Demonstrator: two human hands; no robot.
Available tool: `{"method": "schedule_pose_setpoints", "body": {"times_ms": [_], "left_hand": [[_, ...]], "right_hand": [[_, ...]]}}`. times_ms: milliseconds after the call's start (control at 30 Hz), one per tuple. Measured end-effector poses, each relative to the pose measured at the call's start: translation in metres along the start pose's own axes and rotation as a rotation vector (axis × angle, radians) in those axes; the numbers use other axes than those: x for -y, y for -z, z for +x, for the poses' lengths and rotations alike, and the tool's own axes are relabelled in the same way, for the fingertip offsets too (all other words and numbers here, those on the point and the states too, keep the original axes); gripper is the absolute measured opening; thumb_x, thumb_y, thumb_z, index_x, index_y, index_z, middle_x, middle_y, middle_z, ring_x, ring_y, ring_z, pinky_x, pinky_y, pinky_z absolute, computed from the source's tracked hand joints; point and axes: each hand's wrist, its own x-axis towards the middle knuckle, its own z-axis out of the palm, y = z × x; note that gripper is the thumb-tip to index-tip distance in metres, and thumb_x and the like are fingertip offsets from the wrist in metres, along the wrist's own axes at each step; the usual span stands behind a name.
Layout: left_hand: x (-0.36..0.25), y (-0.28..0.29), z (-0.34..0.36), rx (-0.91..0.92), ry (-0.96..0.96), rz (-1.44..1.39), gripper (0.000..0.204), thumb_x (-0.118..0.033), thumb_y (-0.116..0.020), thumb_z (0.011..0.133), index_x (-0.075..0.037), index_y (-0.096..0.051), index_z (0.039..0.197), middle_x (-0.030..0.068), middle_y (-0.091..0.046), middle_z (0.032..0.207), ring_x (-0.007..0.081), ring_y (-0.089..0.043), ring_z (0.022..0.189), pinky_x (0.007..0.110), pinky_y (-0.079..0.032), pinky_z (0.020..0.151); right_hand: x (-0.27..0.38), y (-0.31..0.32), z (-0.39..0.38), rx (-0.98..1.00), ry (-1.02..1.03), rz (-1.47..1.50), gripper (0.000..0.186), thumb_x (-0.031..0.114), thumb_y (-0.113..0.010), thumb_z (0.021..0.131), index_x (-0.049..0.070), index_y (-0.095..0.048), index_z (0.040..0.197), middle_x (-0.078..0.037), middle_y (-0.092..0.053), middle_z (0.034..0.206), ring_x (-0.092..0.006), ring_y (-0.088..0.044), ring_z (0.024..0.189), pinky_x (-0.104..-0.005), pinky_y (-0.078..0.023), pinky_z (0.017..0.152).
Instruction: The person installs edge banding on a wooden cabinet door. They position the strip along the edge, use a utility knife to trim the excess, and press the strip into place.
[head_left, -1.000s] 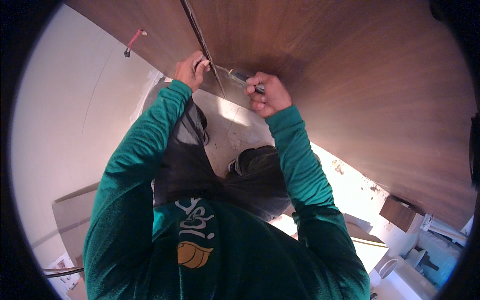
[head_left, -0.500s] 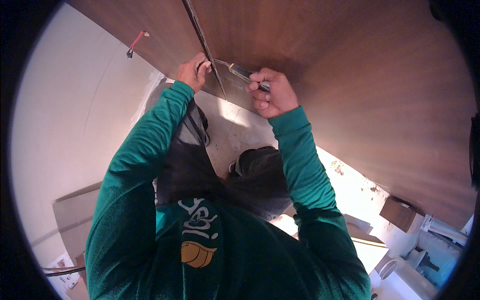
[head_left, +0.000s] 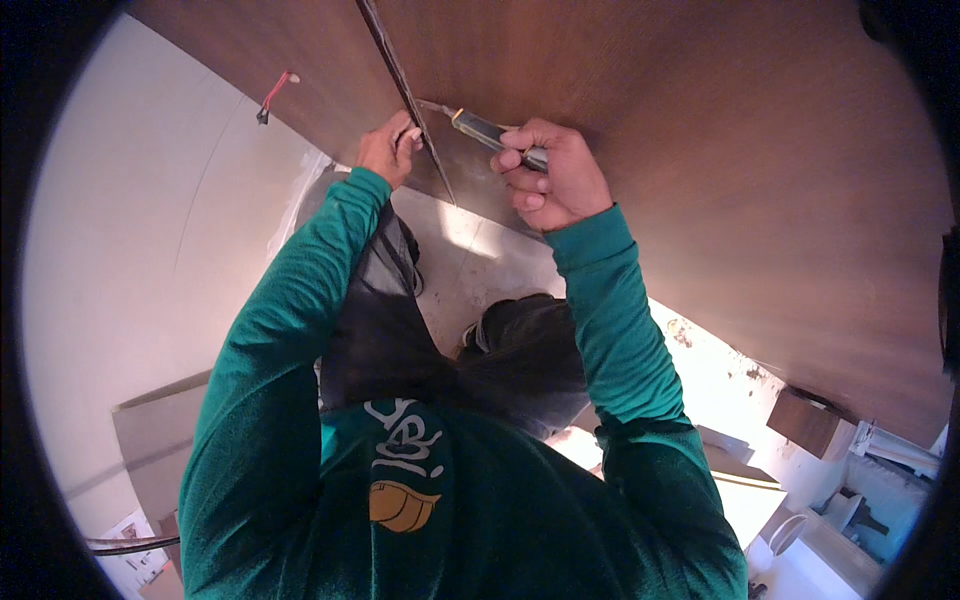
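Observation:
My right hand [head_left: 555, 172] is closed around the handle of a chisel-like tool [head_left: 480, 128], dark with a yellowish band and a narrow metal blade. Its blade points left, and the tip is close to the dark gap [head_left: 408, 92] between two brown wood panels. On the other side of that gap, my left hand [head_left: 388, 150] has its fingers bent and pinched at the edge of the left wood panel [head_left: 330, 60]. What lies beneath those fingertips is partly hidden. The right wood panel [head_left: 700, 150] spreads wide beyond the tool.
Red wires with a dark connector [head_left: 264, 115] stick out of a hole in the left panel. A pale wall [head_left: 130, 230] runs along the left. Lower right are a small brown wooden box [head_left: 803, 420] and a blue container [head_left: 885, 520]. My legs [head_left: 400, 330] are bent below my arms.
My right hand has shifted slightly right, and the tool's tip has drawn back and up from the gap. My left hand stays at the panel edge.

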Motion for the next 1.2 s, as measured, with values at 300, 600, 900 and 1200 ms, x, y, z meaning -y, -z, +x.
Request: {"method": "schedule_pose_setpoints", "body": {"times_ms": [300, 600, 900, 1200], "left_hand": [[0.009, -0.007, 0.003, 0.000, -0.072, 0.124, 0.021, -0.005, -0.056, 0.094, -0.006, -0.062, 0.113, 0.0179, -0.070, 0.086, 0.0326, -0.074, 0.085, 0.039, -0.056, 0.074], [0.027, -0.014, -0.006, -0.091, -0.052, 0.093, 0.019, -0.009, -0.060, 0.089, -0.007, -0.065, 0.107, 0.0272, -0.065, 0.093, 0.0509, -0.062, 0.092, 0.050, -0.053, 0.075], [-0.075, 0.029, -0.012, -0.274, 0.056, -0.090, 0.025, -0.023, -0.063, 0.100, -0.002, -0.066, 0.112, 0.0100, -0.071, 0.085, 0.0143, -0.068, 0.078, 0.032, -0.054, 0.075], [-0.135, 0.065, 0.032, -0.388, -0.120, -0.341, 0.014, -0.005, -0.065, 0.098, 0.003, -0.062, 0.108, 0.0067, -0.068, 0.092, 0.0112, -0.066, 0.084, 0.026, -0.055, 0.079]], "right_hand": [[0.028, -0.013, -0.028, 0.160, 0.082, -0.018, 0.014, 0.012, -0.057, 0.090, 0.007, -0.056, 0.103, 0.000, -0.053, 0.075, -0.0045, -0.034, 0.047, -0.0209, -0.030, 0.039], [0.016, -0.070, -0.131, 0.076, 0.731, -0.342, 0.054, 0.022, -0.060, 0.095, 0.000, -0.049, 0.143, -0.001, -0.054, 0.077, -0.0072, -0.046, 0.058, -0.0204, -0.038, 0.053], [0.054, -0.139, -0.123, -0.046, 1.349, -0.973, 0.044, 0.011, -0.060, 0.094, -0.002, -0.047, 0.134, -0.021, -0.065, 0.102, -0.0253, -0.069, 0.085, -0.0365, -0.054, 0.078], [0.082, -0.173, -0.072, -0.099, 1.739, -1.069, 0.044, 0.008, -0.053, 0.097, 0.004, -0.048, 0.140, -0.025, -0.061, 0.122, -0.0428, -0.067, 0.101, -0.0471, -0.056, 0.085]]}}
